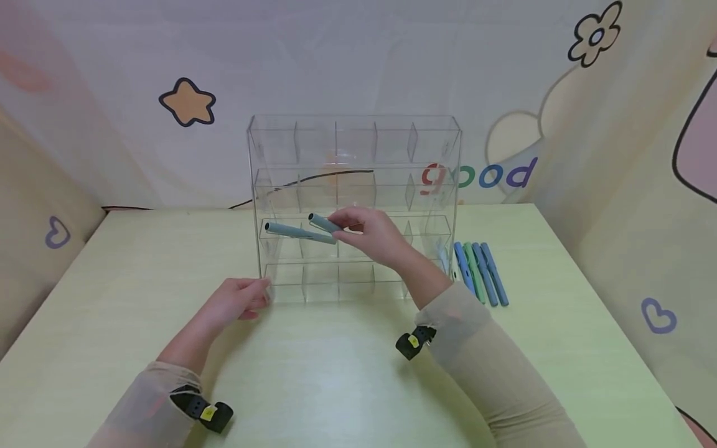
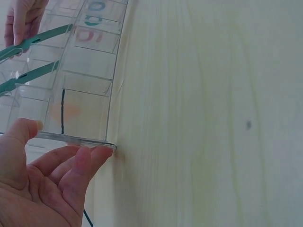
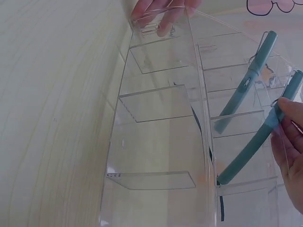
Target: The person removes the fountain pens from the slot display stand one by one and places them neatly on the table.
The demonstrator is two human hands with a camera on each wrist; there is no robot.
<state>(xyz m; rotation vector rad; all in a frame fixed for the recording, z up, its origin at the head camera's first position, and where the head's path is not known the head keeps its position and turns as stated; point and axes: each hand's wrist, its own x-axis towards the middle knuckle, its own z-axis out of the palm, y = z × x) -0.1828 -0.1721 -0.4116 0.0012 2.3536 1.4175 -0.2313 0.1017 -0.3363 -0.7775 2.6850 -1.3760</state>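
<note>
A clear acrylic rack [image 1: 356, 264] with tiers of divided compartments stands upright on the table. My left hand [image 1: 238, 300] grips its lower left side, thumb on one face and fingers on the other, as the left wrist view shows. In front of the rack's middle, my right hand [image 1: 366, 233] pinches a teal pen [image 1: 323, 222] between thumb and fingers, the pen slanting. Another teal pen [image 3: 246, 80] lies slanted in a lower tier on the left. In the right wrist view the held pen [image 3: 251, 149] is beside it, its far end close to a divider.
Several blue and green pens [image 1: 483, 274] lie side by side on the table [image 1: 560, 373], right of the rack. A patterned cloth backdrop [image 1: 364, 56] hangs behind. Each wrist wears a small black camera [image 1: 411, 343].
</note>
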